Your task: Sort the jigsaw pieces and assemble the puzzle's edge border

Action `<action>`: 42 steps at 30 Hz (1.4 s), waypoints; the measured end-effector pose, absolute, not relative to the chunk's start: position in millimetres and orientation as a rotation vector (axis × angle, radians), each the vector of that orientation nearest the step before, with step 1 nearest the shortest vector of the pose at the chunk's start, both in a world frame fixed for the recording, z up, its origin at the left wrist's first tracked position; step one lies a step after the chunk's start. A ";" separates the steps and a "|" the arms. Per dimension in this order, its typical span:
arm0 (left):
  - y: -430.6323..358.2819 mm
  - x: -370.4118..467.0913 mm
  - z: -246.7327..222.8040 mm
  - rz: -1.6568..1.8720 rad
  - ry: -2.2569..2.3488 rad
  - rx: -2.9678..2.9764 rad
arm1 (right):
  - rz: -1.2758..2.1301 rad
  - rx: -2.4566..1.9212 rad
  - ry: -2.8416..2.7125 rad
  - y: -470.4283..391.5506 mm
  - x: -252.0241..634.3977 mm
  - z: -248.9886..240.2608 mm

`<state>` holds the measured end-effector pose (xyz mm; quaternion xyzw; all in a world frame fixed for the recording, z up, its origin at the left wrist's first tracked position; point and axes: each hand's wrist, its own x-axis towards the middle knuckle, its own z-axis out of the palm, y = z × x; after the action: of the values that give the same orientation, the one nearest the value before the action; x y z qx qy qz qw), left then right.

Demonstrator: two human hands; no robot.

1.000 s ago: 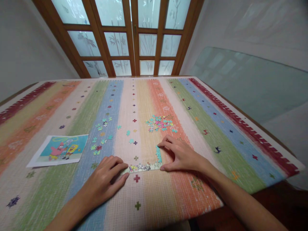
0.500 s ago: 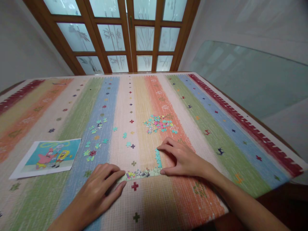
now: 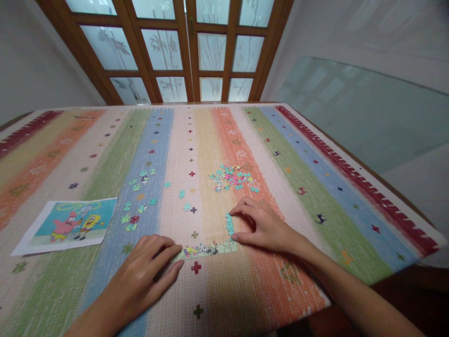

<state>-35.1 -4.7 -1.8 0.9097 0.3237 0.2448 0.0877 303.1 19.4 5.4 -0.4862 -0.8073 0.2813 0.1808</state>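
A partly joined jigsaw puzzle [image 3: 210, 249] lies flat in an L shape, with a picture strip along the bottom and a narrow teal column [image 3: 229, 225] rising at its right end. My left hand [image 3: 150, 262] rests at the strip's left end, its index finger and thumb pinched about that end and partly covering it. On the right side of the teal column, my right hand [image 3: 257, 223] grips its edge, index finger near the top and thumb lower down. The other fingers of both hands are curled.
A pile of loose jigsaw pieces [image 3: 233, 179] lies beyond my right hand. More teal pieces [image 3: 135, 219] are scattered to the left. A printed cartoon picture [image 3: 70, 224] lies at the far left on the striped tablecloth [image 3: 224, 290]. Wooden glazed doors [image 3: 189, 51] stand behind.
My right thumb has moved up from the puzzle's lower right corner to the teal column, uncovering the corner. My left hand stays at the strip's left end. The view has shifted slightly.
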 end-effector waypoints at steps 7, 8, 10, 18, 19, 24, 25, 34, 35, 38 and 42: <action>-4.3 -34.8 -1.6 0.745 0.965 2.702 | 0.800 -1.343 -2.273 17.9 303.8 5.5; -4.2 -34.6 -1.4 0.745 0.962 2.705 | 0.798 -1.340 -2.274 17.6 303.7 5.9; -4.0 -34.3 -1.3 0.735 0.960 2.707 | 0.793 -1.348 -2.278 16.9 303.3 6.9; -4.0 -34.3 -1.0 0.739 0.959 2.711 | 0.777 -1.340 -2.298 15.9 302.7 10.1; -4.0 -34.4 -0.9 0.737 0.956 2.715 | 0.773 -1.322 -2.290 16.0 302.9 10.4; -4.2 -34.8 -0.8 0.736 0.958 2.734 | 0.723 -1.176 -2.329 16.0 303.2 10.8; -4.1 -34.7 -0.6 0.741 0.954 2.738 | 0.695 -1.164 -2.360 16.0 303.2 10.4; -3.5 -32.1 -0.5 0.745 0.930 2.737 | 0.585 -1.132 -2.451 17.6 302.3 3.9; -3.4 -31.9 -0.6 0.750 0.928 2.734 | 0.600 -1.117 -2.442 18.1 302.4 3.2; -2.8 -31.6 -0.5 0.773 0.923 2.721 | 0.605 -1.107 -2.394 20.0 304.4 1.8; -1.8 -32.4 -1.0 0.775 0.915 2.714 | 0.546 -1.140 -2.411 21.5 308.4 3.7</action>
<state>-32.4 -1.8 -1.0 0.9112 0.3072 0.2602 0.0872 308.4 21.5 3.7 -0.4097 -0.8663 0.1962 0.2079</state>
